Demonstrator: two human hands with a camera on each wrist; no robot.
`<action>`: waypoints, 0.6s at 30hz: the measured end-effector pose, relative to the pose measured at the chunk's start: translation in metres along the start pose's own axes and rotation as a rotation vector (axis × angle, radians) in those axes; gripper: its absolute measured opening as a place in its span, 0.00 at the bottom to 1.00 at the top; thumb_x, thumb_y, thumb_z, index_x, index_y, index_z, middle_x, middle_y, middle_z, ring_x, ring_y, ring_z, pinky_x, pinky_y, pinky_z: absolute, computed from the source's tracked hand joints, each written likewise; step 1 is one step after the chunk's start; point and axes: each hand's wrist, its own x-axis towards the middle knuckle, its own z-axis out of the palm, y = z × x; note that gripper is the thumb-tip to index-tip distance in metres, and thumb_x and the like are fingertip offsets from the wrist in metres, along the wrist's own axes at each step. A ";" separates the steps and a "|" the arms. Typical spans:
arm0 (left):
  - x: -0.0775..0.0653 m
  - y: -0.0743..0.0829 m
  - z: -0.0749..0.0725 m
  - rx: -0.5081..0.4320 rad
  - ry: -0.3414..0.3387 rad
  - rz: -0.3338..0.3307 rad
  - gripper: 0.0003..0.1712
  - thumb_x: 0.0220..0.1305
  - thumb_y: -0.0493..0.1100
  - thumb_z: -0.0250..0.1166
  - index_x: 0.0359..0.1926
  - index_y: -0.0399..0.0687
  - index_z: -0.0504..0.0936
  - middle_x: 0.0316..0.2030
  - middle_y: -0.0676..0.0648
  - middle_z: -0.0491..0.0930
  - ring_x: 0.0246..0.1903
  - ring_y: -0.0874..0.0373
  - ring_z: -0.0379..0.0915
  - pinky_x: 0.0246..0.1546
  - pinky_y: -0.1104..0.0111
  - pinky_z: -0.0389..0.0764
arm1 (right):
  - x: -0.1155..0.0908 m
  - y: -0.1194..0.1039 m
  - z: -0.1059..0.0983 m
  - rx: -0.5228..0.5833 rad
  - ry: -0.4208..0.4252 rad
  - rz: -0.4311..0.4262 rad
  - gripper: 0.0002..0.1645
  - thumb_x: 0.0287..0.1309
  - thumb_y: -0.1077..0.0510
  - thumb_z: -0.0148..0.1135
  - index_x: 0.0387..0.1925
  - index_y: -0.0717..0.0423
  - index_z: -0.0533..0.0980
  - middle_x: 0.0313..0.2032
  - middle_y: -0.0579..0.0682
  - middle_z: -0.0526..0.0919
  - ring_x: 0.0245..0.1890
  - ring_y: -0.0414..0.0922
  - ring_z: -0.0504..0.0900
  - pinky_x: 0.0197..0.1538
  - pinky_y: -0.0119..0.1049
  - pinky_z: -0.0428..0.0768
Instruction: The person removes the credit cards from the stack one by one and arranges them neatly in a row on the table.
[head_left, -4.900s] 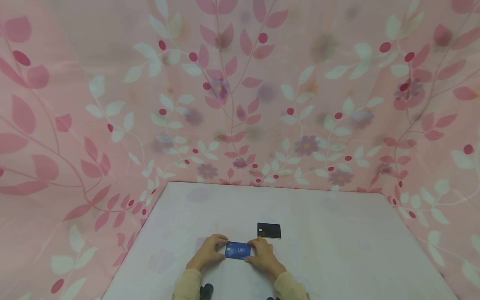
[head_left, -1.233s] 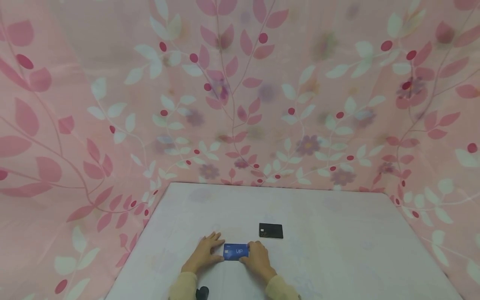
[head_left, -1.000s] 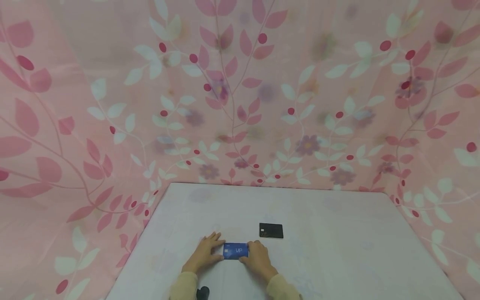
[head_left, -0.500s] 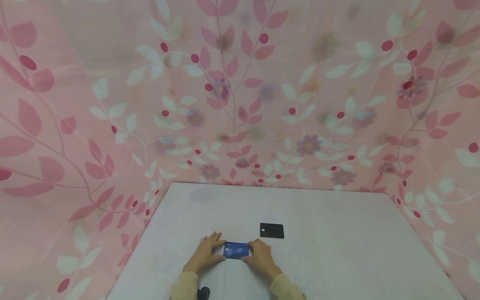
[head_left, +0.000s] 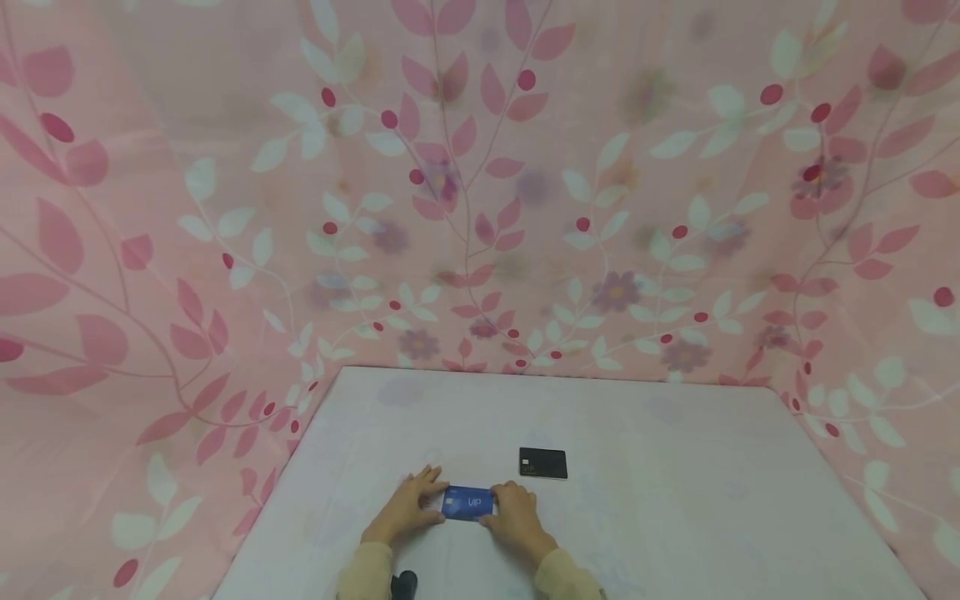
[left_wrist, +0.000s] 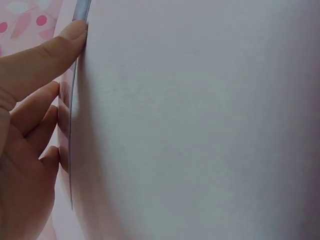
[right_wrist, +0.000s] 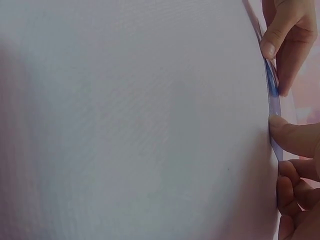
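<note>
Left of the blue card, a dark rounded piece [head_left: 405,583] shows beside the left sleeve [head_left: 366,572]. The left hand [head_left: 405,510] holds the card's left short end, thumb at the near corner and forefinger at the far one. The blue card [head_left: 468,504] lies between the hands, its long axis running from one to the other; neither is nearer, since both touch it. The right hand [head_left: 517,515] grips the right short end, its other fingers bent. Beyond the blue card and to its right, a black card [head_left: 543,463] lies on the white table [head_left: 675,500].
</note>
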 end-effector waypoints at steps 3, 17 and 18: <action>0.000 -0.001 -0.001 -0.007 -0.017 -0.010 0.31 0.46 0.41 0.72 0.53 0.33 0.78 0.61 0.29 0.66 0.63 0.31 0.54 0.62 0.38 0.49 | -0.001 0.000 -0.001 -0.002 0.000 -0.001 0.28 0.42 0.52 0.72 0.43 0.65 0.77 0.29 0.47 0.74 0.31 0.46 0.71 0.40 0.44 0.67; 0.000 0.004 0.001 0.063 -0.006 0.020 0.26 0.52 0.40 0.68 0.53 0.34 0.78 0.59 0.27 0.67 0.62 0.29 0.56 0.59 0.34 0.52 | -0.002 0.010 -0.002 0.002 0.024 -0.029 0.26 0.45 0.52 0.71 0.44 0.63 0.77 0.31 0.46 0.74 0.33 0.45 0.71 0.41 0.45 0.65; 0.000 0.004 0.001 0.066 -0.006 0.016 0.26 0.52 0.40 0.68 0.53 0.34 0.78 0.59 0.27 0.67 0.62 0.29 0.56 0.59 0.35 0.52 | -0.002 0.010 -0.003 0.009 0.026 -0.035 0.26 0.44 0.53 0.71 0.44 0.64 0.77 0.31 0.46 0.74 0.33 0.45 0.71 0.41 0.45 0.65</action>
